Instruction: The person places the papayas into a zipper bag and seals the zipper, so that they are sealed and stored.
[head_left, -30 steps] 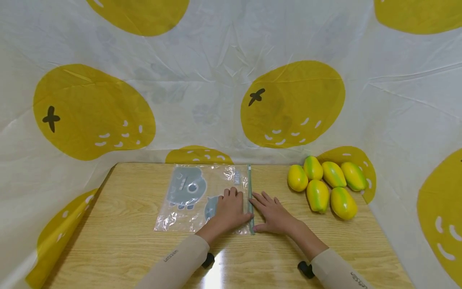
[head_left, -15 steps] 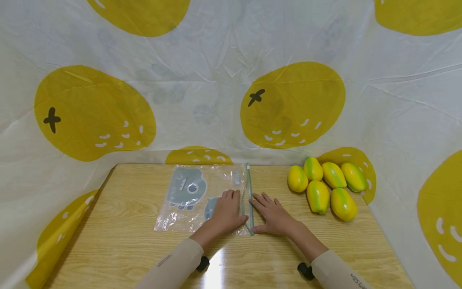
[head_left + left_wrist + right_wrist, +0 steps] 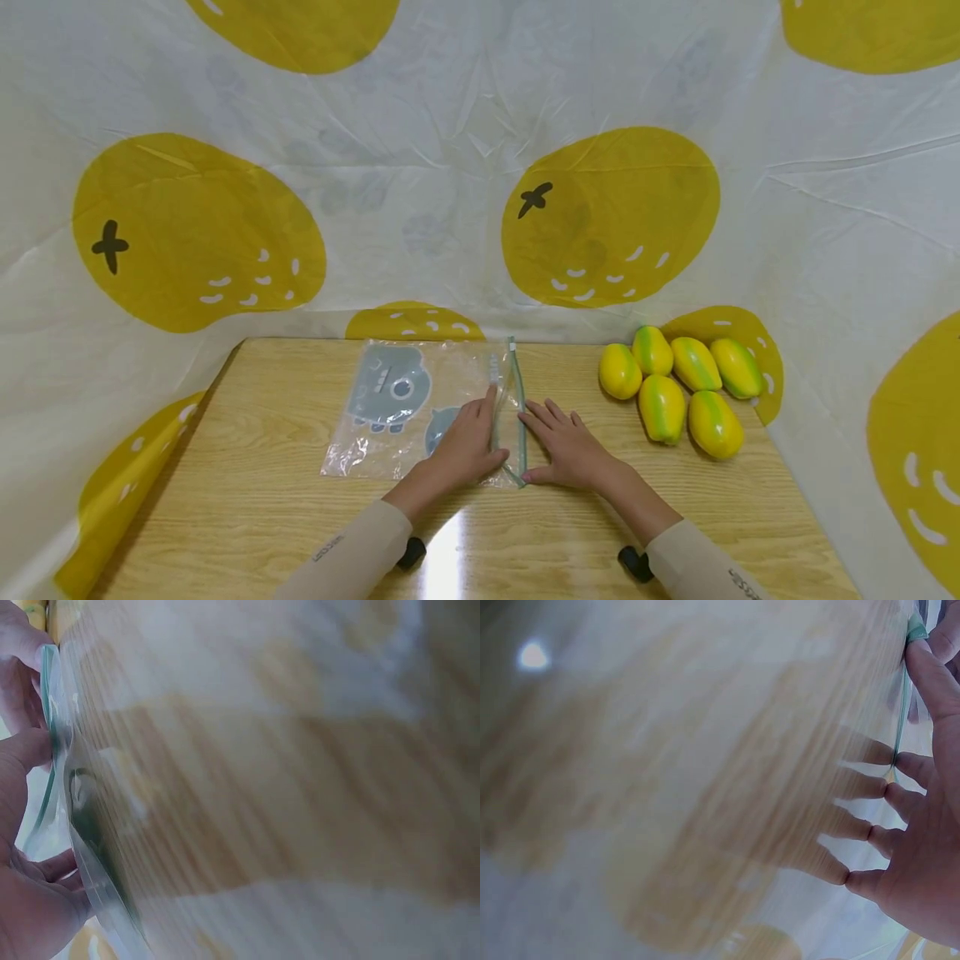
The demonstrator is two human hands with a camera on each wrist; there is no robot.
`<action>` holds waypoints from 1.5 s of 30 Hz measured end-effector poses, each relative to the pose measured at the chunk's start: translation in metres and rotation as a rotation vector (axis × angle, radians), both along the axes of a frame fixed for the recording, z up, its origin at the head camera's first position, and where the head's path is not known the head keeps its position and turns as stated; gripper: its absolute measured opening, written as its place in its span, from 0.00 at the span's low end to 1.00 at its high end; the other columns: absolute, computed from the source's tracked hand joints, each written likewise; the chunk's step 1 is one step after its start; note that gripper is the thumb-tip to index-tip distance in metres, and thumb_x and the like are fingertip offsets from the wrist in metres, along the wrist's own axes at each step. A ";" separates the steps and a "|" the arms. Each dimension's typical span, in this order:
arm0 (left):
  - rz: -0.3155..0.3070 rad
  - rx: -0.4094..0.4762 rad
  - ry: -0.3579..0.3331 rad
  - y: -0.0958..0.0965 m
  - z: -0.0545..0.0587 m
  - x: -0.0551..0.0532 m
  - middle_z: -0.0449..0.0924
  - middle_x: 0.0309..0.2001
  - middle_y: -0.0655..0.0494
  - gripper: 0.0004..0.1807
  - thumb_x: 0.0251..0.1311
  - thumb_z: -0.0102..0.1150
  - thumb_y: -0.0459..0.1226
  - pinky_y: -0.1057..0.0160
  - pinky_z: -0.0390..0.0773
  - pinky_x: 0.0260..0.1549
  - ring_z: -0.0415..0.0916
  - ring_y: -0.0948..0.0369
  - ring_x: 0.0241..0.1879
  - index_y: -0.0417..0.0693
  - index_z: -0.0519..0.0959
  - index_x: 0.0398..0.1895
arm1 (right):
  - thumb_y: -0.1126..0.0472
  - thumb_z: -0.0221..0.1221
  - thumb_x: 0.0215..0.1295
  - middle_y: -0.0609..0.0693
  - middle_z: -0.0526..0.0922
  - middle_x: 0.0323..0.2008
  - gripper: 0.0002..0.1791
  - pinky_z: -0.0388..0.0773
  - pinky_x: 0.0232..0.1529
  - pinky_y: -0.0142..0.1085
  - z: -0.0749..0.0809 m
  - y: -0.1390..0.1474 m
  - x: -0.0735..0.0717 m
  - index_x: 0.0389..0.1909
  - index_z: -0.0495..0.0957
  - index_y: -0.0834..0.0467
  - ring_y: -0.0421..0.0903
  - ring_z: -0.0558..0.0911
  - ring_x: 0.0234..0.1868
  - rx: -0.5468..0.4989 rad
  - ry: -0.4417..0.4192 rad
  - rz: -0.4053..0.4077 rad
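Note:
A clear plastic zip bag (image 3: pixel 390 387) with grey-blue cartoon prints lies flat on the table, its green-edged mouth (image 3: pixel 522 417) toward the right. My left hand (image 3: pixel 461 442) rests on the upper layer near the mouth, index finger extended. That layer is drawn back there, leaving a gap at the mouth. In the left wrist view, the left hand (image 3: pixel 34 907) touches the film with thumb and fingertips. My right hand (image 3: pixel 566 446) lies with spread, straight fingers against the green edge. Its fingertips touch the table in the right wrist view, where the right hand (image 3: pixel 922 855) shows from the side.
Several glossy yellow-green fruits (image 3: pixel 662 408), like mangoes or small papayas, sit grouped at the table's back right. A white cloth (image 3: pixel 420 200) with yellow fruit prints hangs behind and beside the wooden table (image 3: pixel 262 433). Light glares on the table front.
My left hand has slid a little to the left, drawing the bag's upper layer with it, and the mouth has parted. The right hand has stayed nearly still; the fruits have not moved.

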State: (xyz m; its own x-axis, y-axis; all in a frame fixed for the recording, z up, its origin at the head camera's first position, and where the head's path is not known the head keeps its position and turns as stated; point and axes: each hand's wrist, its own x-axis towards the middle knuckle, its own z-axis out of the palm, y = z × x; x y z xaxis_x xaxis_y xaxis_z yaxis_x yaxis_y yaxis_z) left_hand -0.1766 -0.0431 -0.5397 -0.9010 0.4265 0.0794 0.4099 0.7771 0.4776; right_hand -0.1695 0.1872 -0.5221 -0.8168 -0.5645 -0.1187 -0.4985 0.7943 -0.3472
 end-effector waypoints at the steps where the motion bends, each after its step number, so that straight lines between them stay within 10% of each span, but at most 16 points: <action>1: -0.013 0.004 0.007 0.000 0.000 0.000 0.68 0.71 0.39 0.61 0.59 0.72 0.48 0.50 0.73 0.69 0.67 0.46 0.71 0.44 0.40 0.85 | 0.32 0.67 0.60 0.58 0.54 0.82 0.55 0.54 0.69 0.77 0.000 0.000 0.000 0.81 0.58 0.56 0.68 0.51 0.81 0.002 0.001 -0.002; 10: -0.075 -0.052 0.047 -0.002 0.000 0.000 0.69 0.68 0.36 0.54 0.62 0.67 0.44 0.48 0.72 0.69 0.67 0.45 0.70 0.54 0.45 0.85 | 0.31 0.65 0.61 0.58 0.53 0.82 0.55 0.55 0.69 0.77 0.000 0.000 0.000 0.81 0.58 0.56 0.68 0.51 0.81 0.006 0.012 -0.003; 45: -0.002 -0.137 -0.012 0.007 0.004 0.011 0.55 0.79 0.33 0.41 0.64 0.48 0.41 0.40 0.58 0.77 0.52 0.39 0.80 0.29 0.56 0.78 | 0.31 0.66 0.60 0.57 0.53 0.82 0.55 0.54 0.70 0.76 -0.001 -0.002 0.001 0.81 0.58 0.55 0.67 0.51 0.82 0.007 0.011 -0.014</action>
State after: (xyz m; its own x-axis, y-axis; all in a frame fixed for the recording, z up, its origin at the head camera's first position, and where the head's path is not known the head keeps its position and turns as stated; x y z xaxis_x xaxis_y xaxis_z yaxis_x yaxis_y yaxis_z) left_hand -0.1658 -0.0361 -0.5352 -0.9005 0.4348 0.0094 0.4069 0.8345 0.3716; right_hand -0.1687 0.1854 -0.5233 -0.8259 -0.5523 -0.1133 -0.4913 0.8036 -0.3358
